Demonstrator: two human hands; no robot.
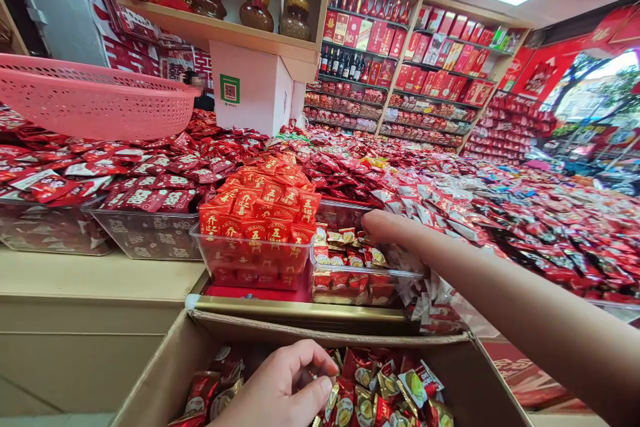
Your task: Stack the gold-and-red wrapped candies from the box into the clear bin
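Note:
My left hand [287,377] is down in an open cardboard box [165,363] of wrapped candies [363,397] in red and gold. Its thumb and forefinger are curved with a gap between them; the other fingers are hidden, and nothing shows in the hand. My right hand [387,227] reaches in from the right over a clear plastic bin [367,273] partly filled with the same sort of gold and red candies [345,257]. Its fingers point down and away, mostly out of sight, so their grip does not show.
Left of that bin stands another clear bin [255,257] heaped with orange-red packets [270,193]. A pink basket [95,97] rests on packets at the left. Packets in red wrappers [480,233] spread across the right. Shelves [390,73] with bottles and boxes line the back wall.

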